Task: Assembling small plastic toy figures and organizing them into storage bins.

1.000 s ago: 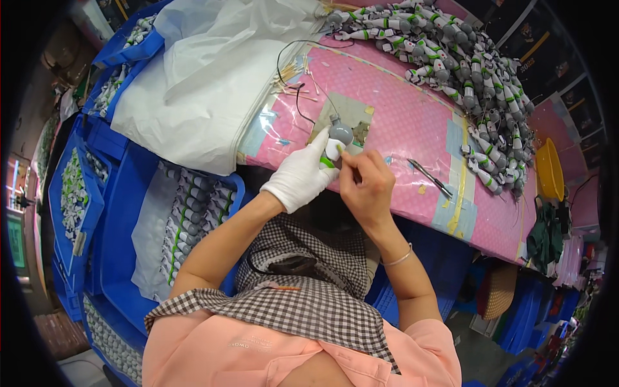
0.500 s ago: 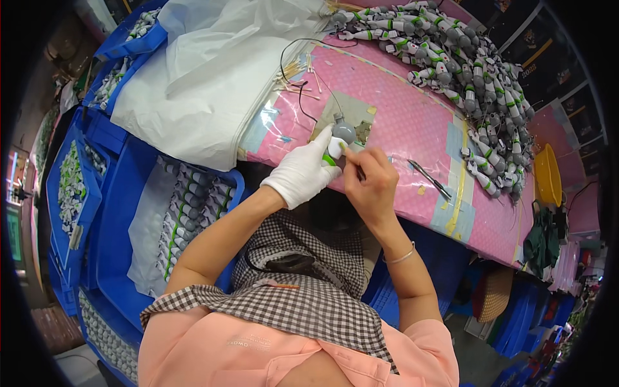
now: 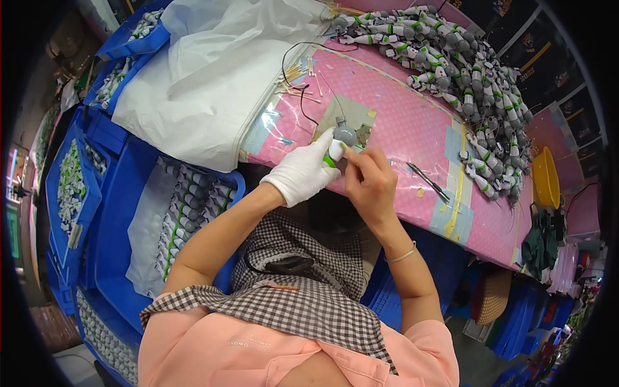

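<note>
Above the near edge of the pink-covered table, my left hand (image 3: 302, 169), in a white glove, is closed around a small toy part (image 3: 346, 135). The part has a round grey ball end, a white body and a green band, and a thin wire sticks up beyond its grey end. My bare right hand (image 3: 371, 178) is beside it, thumb and forefinger pinched together against the white section. Whatever sits between those fingertips, if anything, is too hidden to name. Below the part lies a greyish square patch (image 3: 362, 111) with a worn surface.
Cotton swabs (image 3: 311, 66) and a black cord lie at the far left of the pink table (image 3: 403, 119). To the right is a slim dark pen-like tool (image 3: 428, 181). Similar parts are heaped (image 3: 477, 77) at the far right. Blue bins (image 3: 116, 213) hold more on my left, by white sheeting (image 3: 187, 84).
Both hands stay at the part with nearly the same grip. The part and my right fingers have shifted only very slightly.
</note>
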A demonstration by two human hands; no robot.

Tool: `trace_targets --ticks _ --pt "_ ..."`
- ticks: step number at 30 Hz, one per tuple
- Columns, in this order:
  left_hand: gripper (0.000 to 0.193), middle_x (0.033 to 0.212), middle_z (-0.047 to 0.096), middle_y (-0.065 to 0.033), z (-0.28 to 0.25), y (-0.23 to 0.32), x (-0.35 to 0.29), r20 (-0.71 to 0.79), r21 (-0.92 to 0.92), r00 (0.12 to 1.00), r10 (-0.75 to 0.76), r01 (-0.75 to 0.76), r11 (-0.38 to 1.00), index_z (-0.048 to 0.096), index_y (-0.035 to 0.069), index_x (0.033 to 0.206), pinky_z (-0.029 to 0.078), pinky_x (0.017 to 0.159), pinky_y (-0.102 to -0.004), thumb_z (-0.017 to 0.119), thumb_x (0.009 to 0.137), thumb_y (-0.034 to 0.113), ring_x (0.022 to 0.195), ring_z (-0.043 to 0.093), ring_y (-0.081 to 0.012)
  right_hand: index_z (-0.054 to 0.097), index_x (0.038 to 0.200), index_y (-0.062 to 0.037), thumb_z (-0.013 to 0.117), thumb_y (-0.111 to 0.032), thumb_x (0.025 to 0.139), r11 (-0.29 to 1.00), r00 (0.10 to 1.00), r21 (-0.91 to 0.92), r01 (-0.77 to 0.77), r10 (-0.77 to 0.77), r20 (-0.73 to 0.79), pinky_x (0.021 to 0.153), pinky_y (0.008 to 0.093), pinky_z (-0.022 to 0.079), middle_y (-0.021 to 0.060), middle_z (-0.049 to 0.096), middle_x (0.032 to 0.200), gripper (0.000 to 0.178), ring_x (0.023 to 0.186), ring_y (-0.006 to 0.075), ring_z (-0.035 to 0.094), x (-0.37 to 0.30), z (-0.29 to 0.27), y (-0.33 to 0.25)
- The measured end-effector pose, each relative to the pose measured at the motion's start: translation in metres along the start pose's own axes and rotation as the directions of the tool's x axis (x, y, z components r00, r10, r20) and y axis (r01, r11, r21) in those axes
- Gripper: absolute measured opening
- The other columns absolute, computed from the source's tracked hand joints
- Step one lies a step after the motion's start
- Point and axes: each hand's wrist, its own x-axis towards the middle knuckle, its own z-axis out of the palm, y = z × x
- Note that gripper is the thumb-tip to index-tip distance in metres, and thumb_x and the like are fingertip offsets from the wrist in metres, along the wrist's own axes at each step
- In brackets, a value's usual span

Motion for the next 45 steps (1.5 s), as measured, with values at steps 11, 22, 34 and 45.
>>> trace_targets --ticks 11,22,34,45 --pt "0.05 0.088 0.06 -0.0282 -0.003 0.005 0.003 0.018 -0.008 0.998 -0.059 0.059 0.998 0.036 0.009 0.121 0.044 0.072 -0.0492 0.057 0.078 0.021 0.085 0.057 -0.0461 0.064 0.085 -0.0004 0.063 0.006 0.071 0.99 0.998 -0.137 0.038 -0.046 -0.051 0.048 0.0303 0.045 0.0099 0.057 0.075 0.016 0.054 0.0216 0.056 0.013 0.009 0.003" --pt "0.061 0.092 0.06 -0.0289 0.004 -0.003 0.004 -0.014 0.036 1.0 -0.025 0.025 0.999 0.03 0.002 0.128 0.045 0.074 -0.0494 0.06 0.076 0.017 0.087 0.057 -0.0451 0.064 0.085 -0.0011 0.062 0.005 0.071 0.99 0.996 -0.112 0.084 -0.083 0.011 0.049 0.0314 0.046 0.0099 0.057 0.075 0.015 0.055 0.0231 0.057 0.01 0.005 0.002" --pt "0.061 0.093 0.06 -0.0285 0.001 0.001 0.001 0.013 0.111 1.0 -0.023 0.022 0.994 0.031 0.0 0.128 0.045 0.076 -0.0493 0.061 0.077 0.018 0.088 0.057 -0.0447 0.064 0.085 -0.0004 0.061 0.007 0.07 0.992 0.998 -0.114 0.056 -0.056 0.006 0.047 0.0296 0.044 0.0089 0.056 0.072 0.017 0.053 0.0194 0.055 0.004 0.001 -0.001" --pt "0.06 0.092 0.059 -0.0297 0.0 0.002 0.003 0.016 0.1 1.0 0.014 -0.015 0.995 0.031 0.0 0.127 0.044 0.075 -0.0494 0.059 0.077 0.019 0.088 0.057 -0.0452 0.065 0.084 -0.0002 0.062 0.007 0.071 0.998 1.0 -0.06 0.003 -0.004 -0.026 0.047 0.0283 0.043 0.0089 0.056 0.072 0.015 0.053 0.0184 0.055 0.002 0.0 0.004"
